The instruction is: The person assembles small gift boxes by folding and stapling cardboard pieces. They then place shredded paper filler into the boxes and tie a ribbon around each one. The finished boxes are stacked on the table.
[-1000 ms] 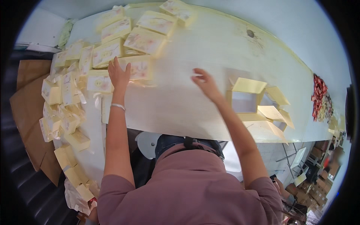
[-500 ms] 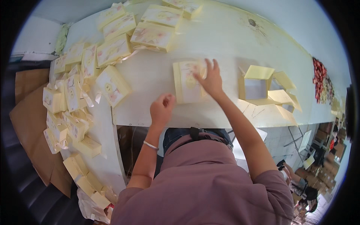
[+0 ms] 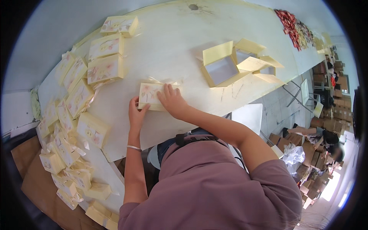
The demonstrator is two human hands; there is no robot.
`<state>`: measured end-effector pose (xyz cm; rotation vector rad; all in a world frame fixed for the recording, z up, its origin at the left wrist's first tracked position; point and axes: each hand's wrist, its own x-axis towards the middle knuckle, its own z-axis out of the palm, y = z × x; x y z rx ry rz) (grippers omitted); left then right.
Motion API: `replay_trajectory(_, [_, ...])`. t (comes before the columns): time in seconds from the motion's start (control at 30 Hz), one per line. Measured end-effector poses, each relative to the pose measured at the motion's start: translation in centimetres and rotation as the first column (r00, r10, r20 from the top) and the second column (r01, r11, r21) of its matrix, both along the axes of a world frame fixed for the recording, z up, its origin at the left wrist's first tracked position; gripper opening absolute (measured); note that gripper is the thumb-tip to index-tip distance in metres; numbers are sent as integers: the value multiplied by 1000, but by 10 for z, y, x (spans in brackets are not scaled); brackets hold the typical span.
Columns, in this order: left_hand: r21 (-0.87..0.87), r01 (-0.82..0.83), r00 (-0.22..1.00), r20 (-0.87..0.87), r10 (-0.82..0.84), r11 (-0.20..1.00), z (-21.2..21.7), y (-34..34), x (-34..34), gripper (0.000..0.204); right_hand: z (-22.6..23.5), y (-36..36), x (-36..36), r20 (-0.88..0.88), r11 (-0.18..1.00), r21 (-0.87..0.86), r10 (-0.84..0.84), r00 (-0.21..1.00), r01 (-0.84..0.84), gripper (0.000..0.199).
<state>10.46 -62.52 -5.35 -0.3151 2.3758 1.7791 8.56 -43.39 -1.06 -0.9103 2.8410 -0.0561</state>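
A cream gift box (image 3: 147,94) with a flower print on its lid lies closed on the table before me. A pale ribbon (image 3: 161,81) shows along its far side. My left hand (image 3: 137,114) grips the box's near left corner, thumb against the near side and fingers at the left end. Flat on the right part of the lid lies my right hand (image 3: 173,101), its fingers slightly apart. The lid's right part is partly covered by that hand.
Several printed gift boxes (image 3: 105,69) lie along the table's left side, some heaped. Open cream boxes (image 3: 220,71) with raised flaps stand to the right. Small red packets (image 3: 287,27) are piled at the far right. Beyond the table are a white stool (image 3: 247,117), cartons and another person (image 3: 326,142).
The box has turned counterclockwise, its long side now toward me. My left hand has come onto its corner; my right hand has come down onto the lid. The whole view has swung round.
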Motion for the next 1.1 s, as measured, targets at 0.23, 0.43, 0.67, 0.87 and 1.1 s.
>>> replay_trajectory(0.23, [77, -144, 987, -58, 148, 987, 6, 14, 19, 41, 7, 32, -73, 491, 924, -356, 61, 869, 137, 35])
replay_trajectory(0.43, [-363, 213, 818, -441, -369, 907, 5, 43, 31, 10, 14, 81, -146, 522, 889, -126, -318, 791, 441, 50])
replay_trajectory(0.67, [-543, 211, 793, -391, -467, 813, 26, 86, 15, 2, 62, 107, -113, 15, 744, -610, -332, 943, 272, 45])
replay_trajectory(0.87, [-476, 288, 792, -369, -486, 831, 28, 130, -2, 11, 75, 323, -86, -354, 819, -154, -567, 743, 552, 35])
replay_trajectory(1.1, [-475, 347, 776, -338, -532, 809, 25, 150, -24, 18, 74, 386, -60, 60, 872, -142, -465, 883, 469, 13])
